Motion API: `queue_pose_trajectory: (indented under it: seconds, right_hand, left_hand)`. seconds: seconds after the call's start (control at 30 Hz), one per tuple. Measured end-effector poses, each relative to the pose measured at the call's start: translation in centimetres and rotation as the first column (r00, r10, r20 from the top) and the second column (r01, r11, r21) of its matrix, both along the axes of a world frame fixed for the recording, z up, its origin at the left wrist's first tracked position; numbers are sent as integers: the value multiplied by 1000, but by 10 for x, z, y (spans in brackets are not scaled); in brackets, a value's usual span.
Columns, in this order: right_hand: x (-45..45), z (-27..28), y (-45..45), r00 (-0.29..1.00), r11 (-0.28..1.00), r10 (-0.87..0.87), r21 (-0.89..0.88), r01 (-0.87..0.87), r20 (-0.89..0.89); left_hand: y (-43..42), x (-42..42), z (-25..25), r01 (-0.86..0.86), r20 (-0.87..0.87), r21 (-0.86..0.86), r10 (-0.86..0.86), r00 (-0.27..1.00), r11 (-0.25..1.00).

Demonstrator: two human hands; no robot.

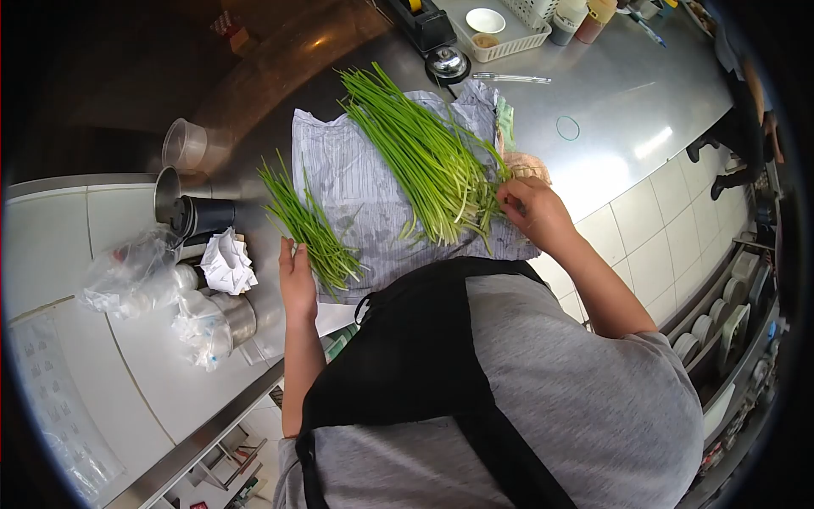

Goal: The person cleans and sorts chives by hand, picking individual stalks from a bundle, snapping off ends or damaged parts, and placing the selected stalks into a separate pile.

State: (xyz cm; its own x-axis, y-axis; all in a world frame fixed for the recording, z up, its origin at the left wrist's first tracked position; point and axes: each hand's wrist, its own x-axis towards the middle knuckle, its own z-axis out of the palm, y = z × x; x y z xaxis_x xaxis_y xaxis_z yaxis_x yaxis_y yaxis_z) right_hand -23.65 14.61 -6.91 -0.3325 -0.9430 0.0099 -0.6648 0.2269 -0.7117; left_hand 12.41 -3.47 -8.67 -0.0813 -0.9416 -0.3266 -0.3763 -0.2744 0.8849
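A large bunch of long green chives point(415, 161) lies across a grey striped cloth point(326, 157) on the steel counter, pale ends towards me. A smaller bunch of chives point(318, 233) is on the cloth's left side. My left hand point(297, 276) rests against the left edge of this small bunch, its fingers stretched out. At the large bunch's lower right edge, my right hand point(534, 212) has its fingers pinched together on some chive stalks. The fingertips partly hide what they grip. Short loose bits of chive are scattered near the pale ends.
A call bell point(447, 64), a tape dispenser point(421, 24) and a white basket point(509, 47) stand at the back. A pen point(511, 78) and a green rubber band point(567, 128) lie right. Cups point(184, 144), crumpled paper point(229, 261) and plastic bags point(136, 267) are left.
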Motion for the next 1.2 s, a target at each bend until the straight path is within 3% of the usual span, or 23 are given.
queue_pose_trajectory:
  seconds: [0.1, 0.17, 0.23, 0.37, 0.4, 0.53, 0.6, 0.73, 0.77, 0.83, 0.9, 0.93, 0.97, 1.0, 1.03, 1.1, 1.2]
  right_hand:
    - [0, 0, -6, 989, 992, 107, 79, -100, -101]
    - [8, -5, -14, 959, 994, 108, 16, -108, -261]
    - [14, -11, -24, 949, 994, 88, -32, -103, -304]
    - [16, -23, -40, 868, 982, 77, -113, -151, -491]
    - [15, -24, -41, 868, 982, 77, -115, -152, -490]
    - [18, -15, -42, 894, 951, 133, -199, -237, -427]
    - [24, -1, -41, 912, 930, 144, -263, -257, -383]
    - [41, 12, -40, 915, 856, 255, -367, -363, -312]
    - [44, 13, -40, 911, 837, 284, -387, -387, -299]
    - [47, 14, -39, 925, 840, 285, -399, -367, -249]
    - [48, 12, -37, 959, 872, 284, -422, -247, 26]
    - [48, 14, -36, 961, 875, 274, -423, -237, 28]
    - [49, 17, -35, 894, 932, 233, -351, -93, 382]
    - [49, 18, -34, 713, 973, 151, -231, 16, 685]
    - [50, 18, -35, 710, 972, 149, -232, 21, 689]
    - [50, 17, -36, 311, 984, 97, -139, 115, 945]
    - [53, 20, -36, 336, 996, 44, -65, 53, 941]
  left_hand:
    - [2, -3, 7, 47, -93, 6, -47, 995, 999]
    - [1, -1, 7, 40, -161, 24, -36, 986, 999]
    - [0, -6, 12, 38, -231, 39, -28, 972, 998]
    - [0, -13, 17, 30, -108, -156, -47, 993, 987]
    - [-1, -14, 19, 65, -30, -251, -75, 997, 966]
    - [0, -34, 28, 120, -6, -298, -128, 992, 947]
    - [0, -55, 34, 415, 21, -20, -415, 910, 909]
    - [14, -125, 36, 561, -368, 327, -444, 817, 761]
    - [18, -137, 35, 564, -371, 322, -447, 814, 760]
    - [22, -158, 34, 630, -546, 345, -397, 738, 696]
    - [24, -167, 39, 633, -588, 325, -374, 717, 703]
    - [25, -169, 43, 607, -624, 280, -339, 704, 744]
    - [25, -170, 47, 574, -658, 237, -305, 688, 784]
    - [26, -171, 51, 577, -654, 239, -310, 691, 781]
    - [27, -170, 55, 556, -660, 236, -289, 694, 797]
    - [28, -167, 60, 532, -661, 235, -267, 701, 814]
    - [30, -165, 63, 521, -665, 174, -291, 688, 836]
